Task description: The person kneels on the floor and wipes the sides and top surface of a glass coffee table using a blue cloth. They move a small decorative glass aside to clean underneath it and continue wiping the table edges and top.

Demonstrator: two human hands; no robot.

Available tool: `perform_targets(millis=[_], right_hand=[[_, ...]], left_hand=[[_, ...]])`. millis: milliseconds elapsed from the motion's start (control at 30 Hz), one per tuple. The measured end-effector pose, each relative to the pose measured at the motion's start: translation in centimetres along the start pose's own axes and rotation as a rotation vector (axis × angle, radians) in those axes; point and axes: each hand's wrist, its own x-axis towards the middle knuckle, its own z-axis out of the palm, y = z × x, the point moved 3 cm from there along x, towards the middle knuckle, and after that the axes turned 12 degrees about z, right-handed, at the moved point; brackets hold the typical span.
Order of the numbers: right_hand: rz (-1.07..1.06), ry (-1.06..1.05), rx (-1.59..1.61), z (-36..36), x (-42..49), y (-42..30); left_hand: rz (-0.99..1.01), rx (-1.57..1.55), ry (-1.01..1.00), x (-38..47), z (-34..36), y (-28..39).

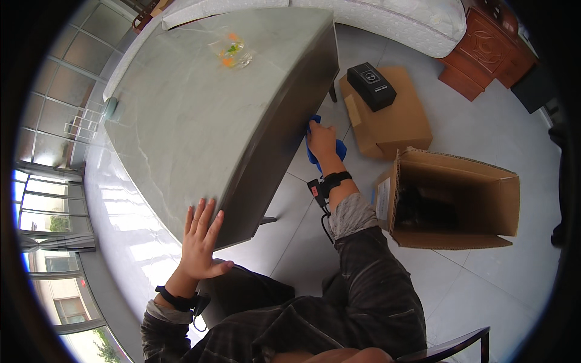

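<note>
My right hand is closed on a blue cloth, holding it beside the dark side panel of a low table. Part of the cloth hangs below the fingers. My left hand rests at the near corner of the grey marble-patterned tabletop, fingers spread and holding nothing. Farther back on the tabletop lies a clear plastic piece with orange and green decorations. Each wrist wears a black strap with a small device.
An open cardboard box with something dark inside stands on the tiled floor at right. Behind it, a black box lies on a closed cardboard box. Carved wooden furniture and a white mattress are at the back.
</note>
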Motion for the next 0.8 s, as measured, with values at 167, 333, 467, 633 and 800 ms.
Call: perform_targets(millis=[167, 333, 467, 633, 800], right_hand=[[-0.015, -0.071, 0.022, 0.3, -6.4, -3.3], [-0.129, -0.208, 0.060, -0.4, -15.8, -7.8], [-0.342, -0.628, -0.049, -2.2, -21.1, -11.6], [0.198, -1.000, 0.803, -9.0, -17.5, -11.8], [0.446, -0.964, 1.764, -15.6, -14.2, -11.0]], left_hand=[[0.018, 0.019, 0.051, -0.1, -0.1, 0.3], [0.035, 0.012, 0.102, -0.2, -0.4, 0.6], [0.052, 0.044, 0.154, -0.4, -0.5, 0.8], [0.052, -0.021, 0.241, -1.4, -0.4, 0.3], [0.070, -0.137, 0.373, -2.1, -0.6, 0.1]])
